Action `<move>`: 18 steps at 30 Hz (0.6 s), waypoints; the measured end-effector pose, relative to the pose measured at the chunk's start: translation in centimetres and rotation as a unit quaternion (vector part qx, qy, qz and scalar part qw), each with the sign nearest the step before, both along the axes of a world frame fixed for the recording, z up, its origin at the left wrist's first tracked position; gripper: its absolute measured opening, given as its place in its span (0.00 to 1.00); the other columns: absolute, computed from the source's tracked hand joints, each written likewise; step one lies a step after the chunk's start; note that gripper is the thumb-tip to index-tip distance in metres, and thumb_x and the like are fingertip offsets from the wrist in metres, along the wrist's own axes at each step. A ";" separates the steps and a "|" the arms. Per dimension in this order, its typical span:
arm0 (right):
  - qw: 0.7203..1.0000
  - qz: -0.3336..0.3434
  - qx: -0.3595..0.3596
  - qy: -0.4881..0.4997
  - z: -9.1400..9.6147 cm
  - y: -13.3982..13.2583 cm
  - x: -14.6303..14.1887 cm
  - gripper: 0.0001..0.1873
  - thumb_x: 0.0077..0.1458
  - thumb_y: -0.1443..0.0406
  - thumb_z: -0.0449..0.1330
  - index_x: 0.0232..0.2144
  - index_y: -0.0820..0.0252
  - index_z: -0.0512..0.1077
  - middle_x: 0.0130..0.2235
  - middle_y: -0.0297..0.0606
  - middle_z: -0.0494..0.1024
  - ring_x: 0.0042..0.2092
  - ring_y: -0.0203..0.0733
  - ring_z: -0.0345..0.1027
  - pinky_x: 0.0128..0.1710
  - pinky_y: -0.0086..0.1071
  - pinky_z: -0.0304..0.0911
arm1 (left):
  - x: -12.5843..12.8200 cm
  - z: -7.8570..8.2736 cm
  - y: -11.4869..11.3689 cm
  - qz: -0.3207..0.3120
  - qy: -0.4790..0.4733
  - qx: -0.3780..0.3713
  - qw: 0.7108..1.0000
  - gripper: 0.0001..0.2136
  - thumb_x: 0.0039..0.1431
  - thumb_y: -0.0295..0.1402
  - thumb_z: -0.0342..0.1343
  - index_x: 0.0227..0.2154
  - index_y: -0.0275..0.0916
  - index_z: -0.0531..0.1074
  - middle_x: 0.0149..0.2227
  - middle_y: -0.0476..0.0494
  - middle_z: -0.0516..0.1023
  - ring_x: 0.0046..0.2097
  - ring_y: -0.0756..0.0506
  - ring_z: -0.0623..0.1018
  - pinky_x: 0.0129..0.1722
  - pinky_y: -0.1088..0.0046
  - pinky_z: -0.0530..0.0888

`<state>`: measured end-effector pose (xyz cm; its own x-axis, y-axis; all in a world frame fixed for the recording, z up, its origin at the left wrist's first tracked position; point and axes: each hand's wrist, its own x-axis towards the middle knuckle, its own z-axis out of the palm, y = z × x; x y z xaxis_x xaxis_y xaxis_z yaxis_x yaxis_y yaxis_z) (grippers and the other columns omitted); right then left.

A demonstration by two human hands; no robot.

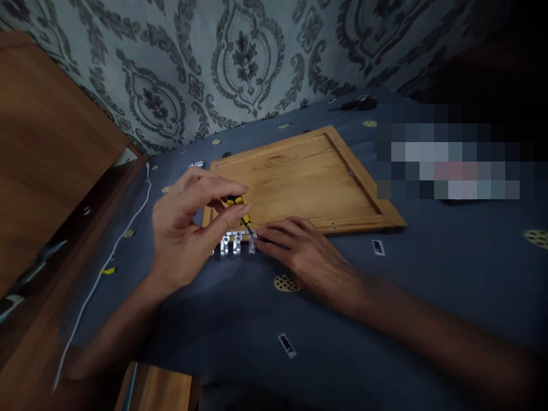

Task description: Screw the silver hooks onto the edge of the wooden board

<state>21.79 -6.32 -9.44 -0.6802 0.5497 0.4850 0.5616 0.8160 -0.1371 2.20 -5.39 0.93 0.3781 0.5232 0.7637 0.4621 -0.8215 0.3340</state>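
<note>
My left hand (182, 225) is closed on a small yellow and black screwdriver (238, 204), with thumb and fingers round its handle. The shaft slants down to the right end of a shiny metal hook rail (237, 242), which lies along the near edge of a framed wooden board (291, 177). Several hooks hang from the rail toward me; its left end is partly hidden behind my left hand. My right hand (310, 254) rests with fingers stretched out, their tips at the right end of the rail beside the screwdriver tip.
Dark blue patterned cloth (342, 331) lies under the board. A white cord (124, 234) runs along the left, near a yellow scrap (108, 271). Another shiny metal piece (197, 164) lies behind my left hand. A dark object (362, 103) is at the back. A wooden panel (51, 142) stands left.
</note>
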 end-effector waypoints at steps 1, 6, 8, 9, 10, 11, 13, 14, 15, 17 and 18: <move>1.000 0.001 -0.001 0.000 0.0 0.0 0.0 0.19 0.59 0.76 0.57 0.49 0.56 0.76 0.53 0.43 0.80 0.55 0.49 0.69 0.53 0.46 0.63 | 0.0 0.0 0.0 0.002 0.004 -0.004 1.000 0.09 0.59 0.28 0.65 0.40 0.48 0.79 0.35 0.48 0.78 0.36 0.48 0.76 0.32 0.69 0.76; 1.000 0.003 -0.007 -0.001 0.0 0.0 0.0 0.17 0.58 0.75 0.58 0.49 0.59 0.76 0.53 0.45 0.80 0.56 0.50 0.68 0.54 0.47 0.62 | -0.3 0.2 0.0 0.006 0.011 -0.042 0.999 0.11 0.62 0.27 0.62 0.44 0.49 0.78 0.38 0.50 0.79 0.37 0.49 0.77 0.37 0.66 0.75; 1.000 -0.001 -0.012 -0.003 0.1 0.0 0.0 0.18 0.58 0.76 0.57 0.49 0.57 0.76 0.53 0.44 0.80 0.56 0.50 0.68 0.54 0.47 0.62 | -0.3 0.2 0.0 0.004 0.003 -0.036 0.999 0.10 0.61 0.27 0.63 0.44 0.48 0.79 0.38 0.49 0.79 0.37 0.49 0.76 0.35 0.67 0.76; 1.000 -0.002 -0.013 -0.005 0.1 0.0 0.0 0.19 0.59 0.76 0.57 0.49 0.57 0.76 0.53 0.43 0.80 0.56 0.49 0.68 0.55 0.47 0.62 | -0.2 0.2 0.0 0.007 0.000 -0.028 1.000 0.09 0.61 0.28 0.63 0.42 0.48 0.79 0.37 0.49 0.78 0.37 0.48 0.76 0.33 0.68 0.76; 1.000 -0.003 -0.014 -0.007 0.1 -0.1 0.0 0.19 0.59 0.76 0.57 0.49 0.57 0.76 0.54 0.43 0.80 0.56 0.50 0.68 0.55 0.48 0.62 | -0.2 0.2 0.0 0.013 -0.001 -0.020 1.000 0.08 0.60 0.29 0.64 0.41 0.48 0.79 0.36 0.49 0.78 0.37 0.48 0.76 0.31 0.69 0.76; 1.000 -0.003 -0.015 -0.009 0.2 -0.1 0.0 0.19 0.59 0.76 0.56 0.49 0.58 0.76 0.54 0.43 0.80 0.56 0.50 0.68 0.55 0.48 0.62 | -0.1 0.2 -0.1 0.022 -0.002 -0.011 1.000 0.08 0.59 0.29 0.65 0.39 0.48 0.79 0.35 0.49 0.77 0.37 0.48 0.76 0.30 0.69 0.76; 1.000 -0.002 -0.016 -0.013 0.2 -0.1 0.0 0.19 0.60 0.75 0.56 0.50 0.58 0.76 0.54 0.44 0.80 0.56 0.51 0.68 0.55 0.48 0.62 | 0.0 0.2 -0.1 0.035 -0.001 -0.002 0.999 0.08 0.58 0.29 0.66 0.38 0.49 0.79 0.34 0.49 0.76 0.36 0.48 0.75 0.29 0.70 0.76; 1.000 -0.002 -0.016 -0.013 0.2 -0.1 0.0 0.19 0.60 0.75 0.56 0.51 0.58 0.76 0.54 0.44 0.80 0.56 0.51 0.68 0.54 0.48 0.62 | -0.1 0.3 -0.2 0.038 0.002 -0.007 0.999 0.08 0.58 0.28 0.66 0.38 0.49 0.80 0.34 0.49 0.77 0.36 0.48 0.76 0.30 0.69 0.76; 1.000 -0.002 -0.016 -0.013 0.2 0.0 0.0 0.19 0.60 0.74 0.56 0.51 0.58 0.75 0.54 0.43 0.80 0.56 0.51 0.68 0.54 0.48 0.62 | -0.1 0.3 -0.2 0.037 0.004 -0.012 0.999 0.08 0.59 0.27 0.65 0.38 0.48 0.80 0.34 0.49 0.77 0.36 0.48 0.76 0.31 0.69 0.76; 1.000 -0.002 -0.018 -0.013 0.2 0.0 0.0 0.19 0.61 0.74 0.56 0.51 0.57 0.75 0.54 0.43 0.80 0.56 0.50 0.68 0.54 0.48 0.62 | -0.3 0.4 -0.3 0.037 0.002 -0.025 0.999 0.09 0.59 0.26 0.64 0.39 0.47 0.80 0.35 0.50 0.78 0.36 0.48 0.77 0.33 0.70 0.76; 1.000 -0.002 -0.021 -0.013 0.2 0.0 0.0 0.18 0.61 0.74 0.56 0.51 0.57 0.75 0.54 0.43 0.80 0.56 0.51 0.68 0.55 0.48 0.62 | -0.4 0.4 -0.3 0.041 -0.003 -0.031 0.999 0.09 0.58 0.26 0.65 0.39 0.47 0.80 0.35 0.50 0.79 0.36 0.49 0.77 0.33 0.70 0.77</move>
<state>21.76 -6.31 -9.23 -0.6903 0.5713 0.4439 0.5678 0.8080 -0.1569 1.83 -5.67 1.37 0.3274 0.5993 0.7305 0.5249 -0.7582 0.3868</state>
